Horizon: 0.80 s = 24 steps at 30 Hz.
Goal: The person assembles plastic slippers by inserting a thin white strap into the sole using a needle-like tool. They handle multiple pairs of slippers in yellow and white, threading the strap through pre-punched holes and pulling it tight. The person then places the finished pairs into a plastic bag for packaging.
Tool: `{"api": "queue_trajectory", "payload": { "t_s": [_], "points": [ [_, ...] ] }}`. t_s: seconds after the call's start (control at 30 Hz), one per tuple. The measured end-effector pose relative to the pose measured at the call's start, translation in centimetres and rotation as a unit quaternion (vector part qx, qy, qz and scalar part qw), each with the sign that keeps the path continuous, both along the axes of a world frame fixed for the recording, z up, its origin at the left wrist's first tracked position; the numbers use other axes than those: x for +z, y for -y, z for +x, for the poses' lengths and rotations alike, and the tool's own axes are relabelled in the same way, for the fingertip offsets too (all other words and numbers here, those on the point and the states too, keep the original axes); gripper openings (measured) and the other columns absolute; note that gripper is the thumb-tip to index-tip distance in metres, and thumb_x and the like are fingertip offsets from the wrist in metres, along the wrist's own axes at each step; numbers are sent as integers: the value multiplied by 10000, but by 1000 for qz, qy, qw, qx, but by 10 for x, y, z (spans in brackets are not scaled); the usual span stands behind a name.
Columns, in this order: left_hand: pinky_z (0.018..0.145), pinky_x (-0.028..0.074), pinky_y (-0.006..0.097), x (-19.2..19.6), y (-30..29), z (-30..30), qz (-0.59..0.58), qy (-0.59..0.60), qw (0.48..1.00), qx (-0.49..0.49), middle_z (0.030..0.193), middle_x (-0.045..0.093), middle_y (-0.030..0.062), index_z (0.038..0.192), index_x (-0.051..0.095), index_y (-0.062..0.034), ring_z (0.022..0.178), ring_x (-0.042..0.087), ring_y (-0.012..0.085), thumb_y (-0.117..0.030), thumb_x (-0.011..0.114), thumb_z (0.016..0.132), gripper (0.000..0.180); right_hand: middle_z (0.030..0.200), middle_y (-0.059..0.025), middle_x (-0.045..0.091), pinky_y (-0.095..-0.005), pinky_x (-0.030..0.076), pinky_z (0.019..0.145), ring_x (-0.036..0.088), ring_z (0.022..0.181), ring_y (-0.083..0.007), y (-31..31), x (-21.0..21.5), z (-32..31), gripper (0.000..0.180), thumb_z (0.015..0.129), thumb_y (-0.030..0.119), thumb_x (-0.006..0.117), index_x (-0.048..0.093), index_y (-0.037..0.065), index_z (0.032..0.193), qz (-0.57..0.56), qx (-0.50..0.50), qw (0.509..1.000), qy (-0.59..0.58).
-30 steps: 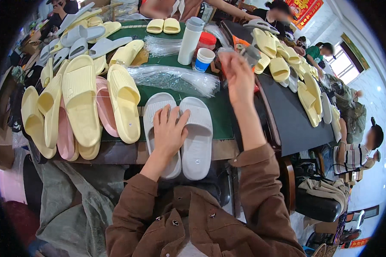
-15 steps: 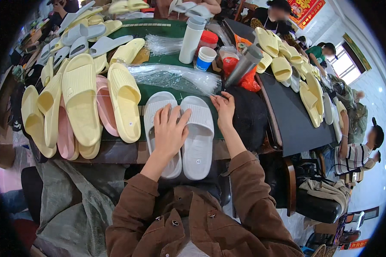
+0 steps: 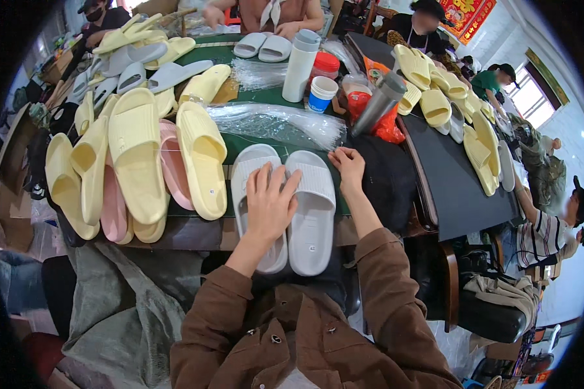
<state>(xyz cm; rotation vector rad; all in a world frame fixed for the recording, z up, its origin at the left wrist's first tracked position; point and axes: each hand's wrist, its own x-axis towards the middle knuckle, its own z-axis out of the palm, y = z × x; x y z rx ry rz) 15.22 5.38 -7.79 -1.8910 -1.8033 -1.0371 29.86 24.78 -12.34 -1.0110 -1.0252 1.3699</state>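
A pair of light grey slide slippers lies side by side at the near table edge, toes pointing away. My left hand rests over the left slipper, its fingers stretched and slightly apart across the strap. Its fingertips reach the inner side of the right slipper. To the right of the pair, my right hand pinches thumb and fingers together beside the end of a bundle of clear plastic strands. Whatever is between those fingertips is too small to make out.
Yellow slippers and a pink slipper crowd the table's left. A white bottle, paper cup and grey tumbler stand beyond the strands. Across the table a person sits behind another grey pair. A dark table flanks the right.
The person opposite has put the lifted grey slippers down on the table. My right fingertips have drawn closer together. My left hand stays on the slippers; the whole view has shifted slightly.
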Motion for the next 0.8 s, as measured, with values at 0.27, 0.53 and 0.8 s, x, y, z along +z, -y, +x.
{"api": "queue_trajectory", "payload": {
  "t_s": [0.27, 0.53, 0.8],
  "points": [
    [1005, 327, 516, -2, -1, -1, -7, 0, 1000, 2, 1181, 531, 125, 1207, 595, -141, 1173, 457, 378, -143, 671, 703, 509, 922, -134, 589, -298, 591, 744, 668, 832, -256, -15, -1, -9, 118, 874, -37, 577, 551, -98, 971, -24, 6, 999, -22],
    [991, 336, 512, -2, -1, -1, 0, -2, 1000, 1, 1185, 533, 122, 1214, 597, -147, 1166, 459, 368, -140, 676, 701, 519, 977, -197, 585, -334, 582, 794, 670, 886, -315, -16, -1, -8, 170, 925, -4, 490, 449, -101, 1058, -22, -24, 999, -42],
    [994, 335, 511, -2, -2, 0, -2, -2, 1000, 3, 1187, 533, 118, 1212, 599, -146, 1161, 459, 362, -135, 672, 707, 510, 1020, -238, 588, -365, 589, 787, 666, 876, -317, -4, -2, -10, 178, 965, 58, 467, 436, -93, 1054, 60, -30, 996, -57]
  ]
}}
